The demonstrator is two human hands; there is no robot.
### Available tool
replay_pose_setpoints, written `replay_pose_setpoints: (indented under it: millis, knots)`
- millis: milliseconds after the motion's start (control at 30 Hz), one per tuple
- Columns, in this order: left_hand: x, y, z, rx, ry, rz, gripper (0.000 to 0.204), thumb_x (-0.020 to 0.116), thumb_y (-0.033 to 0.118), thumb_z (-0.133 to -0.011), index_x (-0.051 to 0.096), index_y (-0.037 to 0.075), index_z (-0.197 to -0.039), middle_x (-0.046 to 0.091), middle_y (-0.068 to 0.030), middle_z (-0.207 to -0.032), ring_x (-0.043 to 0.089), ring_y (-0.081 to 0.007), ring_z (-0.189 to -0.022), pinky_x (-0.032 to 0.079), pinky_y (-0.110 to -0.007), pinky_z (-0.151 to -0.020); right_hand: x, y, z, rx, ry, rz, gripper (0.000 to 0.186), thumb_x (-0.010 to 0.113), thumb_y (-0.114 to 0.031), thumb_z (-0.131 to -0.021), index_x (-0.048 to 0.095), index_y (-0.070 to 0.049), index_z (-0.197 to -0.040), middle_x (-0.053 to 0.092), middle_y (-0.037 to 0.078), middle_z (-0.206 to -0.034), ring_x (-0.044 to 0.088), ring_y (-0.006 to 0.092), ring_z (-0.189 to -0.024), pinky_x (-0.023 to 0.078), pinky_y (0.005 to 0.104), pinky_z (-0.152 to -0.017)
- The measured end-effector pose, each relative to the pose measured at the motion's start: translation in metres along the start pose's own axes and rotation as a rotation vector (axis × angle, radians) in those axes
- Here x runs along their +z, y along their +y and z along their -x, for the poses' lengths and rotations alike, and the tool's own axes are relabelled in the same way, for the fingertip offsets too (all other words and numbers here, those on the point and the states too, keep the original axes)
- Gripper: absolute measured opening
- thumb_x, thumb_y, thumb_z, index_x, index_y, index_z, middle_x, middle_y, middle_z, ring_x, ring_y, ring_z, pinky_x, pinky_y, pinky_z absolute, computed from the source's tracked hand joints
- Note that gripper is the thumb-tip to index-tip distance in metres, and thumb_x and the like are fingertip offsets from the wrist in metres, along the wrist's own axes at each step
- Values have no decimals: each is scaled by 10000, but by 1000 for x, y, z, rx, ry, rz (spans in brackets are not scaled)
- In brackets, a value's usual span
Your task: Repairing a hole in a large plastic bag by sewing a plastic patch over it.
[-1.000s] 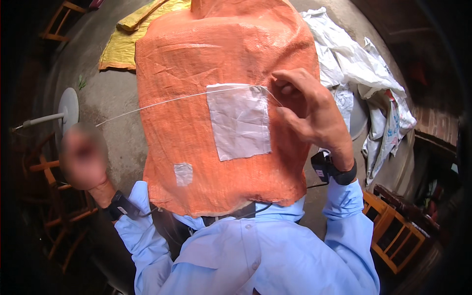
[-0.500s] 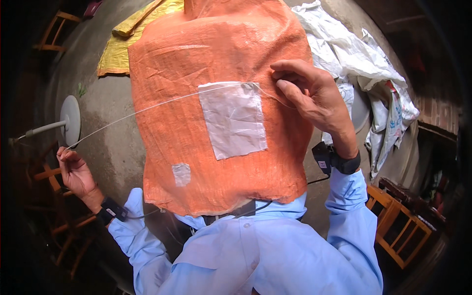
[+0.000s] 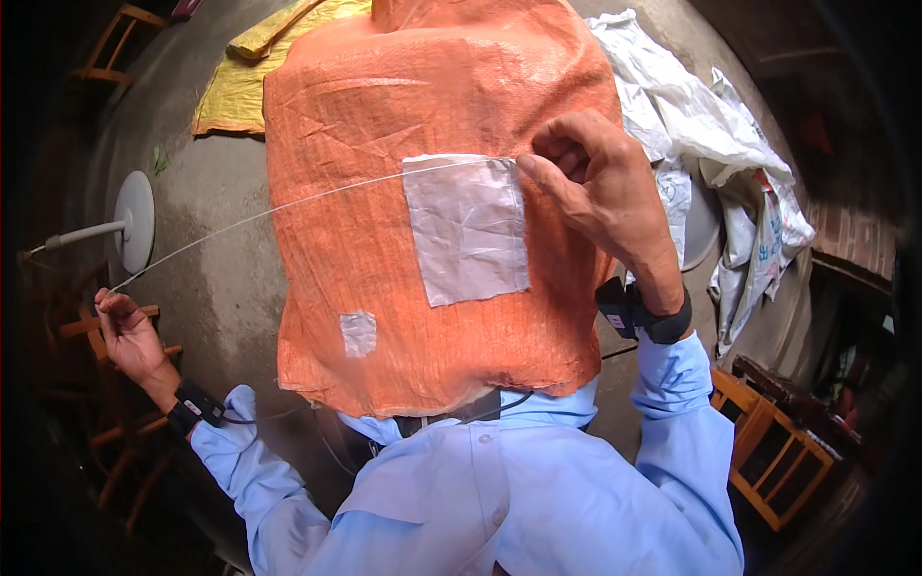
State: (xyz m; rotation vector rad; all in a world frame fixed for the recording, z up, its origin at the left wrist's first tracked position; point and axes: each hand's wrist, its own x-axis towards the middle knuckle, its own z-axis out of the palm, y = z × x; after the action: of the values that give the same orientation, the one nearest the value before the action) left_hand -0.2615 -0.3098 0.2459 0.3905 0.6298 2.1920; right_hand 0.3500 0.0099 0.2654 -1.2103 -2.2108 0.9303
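An orange woven sack (image 3: 336, 230) is spread over my lap. On it lies a white square patch (image 3: 466, 240), with a smaller whitish patch (image 3: 358, 334) lower left. A long white thread (image 3: 279, 208) stretches from the large patch's upper right corner out to the far left. There my left hand (image 3: 136, 341), raised off the sack, pinches the thread's end. My right hand (image 3: 605, 187) is at the patch's upper right corner, thumb and forefinger closed where the thread meets them. Its other fingers curl inward; whether a needle is there cannot be made out.
White sacks (image 3: 691, 134) lie heaped at the far right, and a yellow sack (image 3: 230, 96) at the far left. A round whitish disc on a stem (image 3: 136, 223) stands left. Wooden chairs (image 3: 778, 451) are on both sides. Black bands with cables circle both wrists.
My left hand has drawn slightly further left and down with the thread. My right hand has come down onto the patch corner, and the loose thread loop beside it no longer shows.
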Motion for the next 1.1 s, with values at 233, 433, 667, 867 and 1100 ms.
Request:
replay_pose_setpoints:
  millis: [233, 433, 667, 867, 1100]
  knots:
    - [-3, 5, -3, -9, 12, 16, 143, 542, -26, -1143, 510, -64, -1278, 563, -124, -1227, 648, -230, -1105, 570, -384, -1085, 8, -2, -3, 24, 47, 96, 202, 858, -165, -919, 748, -5, -973, 739, 130, -920, 752, 262, -803, 599, 402, -742]
    - [-7, 10, -5, -26, 1, 43, 131, 543, -34, -1139, 515, -64, -1263, 563, -125, -1216, 644, -232, -1100, 568, -383, -1077, 7, -4, -3, 30, 53, 127, 189, 860, -156, -914, 758, -7, -971, 753, 136, -936, 759, 269, -812, 602, 403, -754]
    - [-16, 13, -8, -43, -46, 27, 186, 565, -50, -1122, 527, -81, -1301, 584, -133, -1242, 646, -234, -1119, 563, -384, -1095, 7, -7, -7, 40, 53, 185, 204, 876, -176, -885, 772, -13, -951, 766, 140, -918, 765, 299, -815, 604, 418, -768]
    - [-41, 50, -15, 43, 13, -83, 236, 589, -47, -1111, 575, -113, -1337, 651, -169, -1275, 671, -256, -1151, 577, -382, -1108, 8, -3, -10, 33, 48, 253, 234, 899, -179, -871, 759, -10, -952, 763, 102, -866, 754, 213, -772, 614, 365, -740]
    - [-35, 50, -13, 33, 42, -151, 252, 620, -11, -1114, 579, -106, -1344, 651, -151, -1188, 665, -234, -1112, 576, -368, -1104, 7, -3, -9, 48, 44, 251, 231, 895, -174, -877, 756, -8, -956, 760, 94, -862, 750, 205, -773, 613, 359, -741]
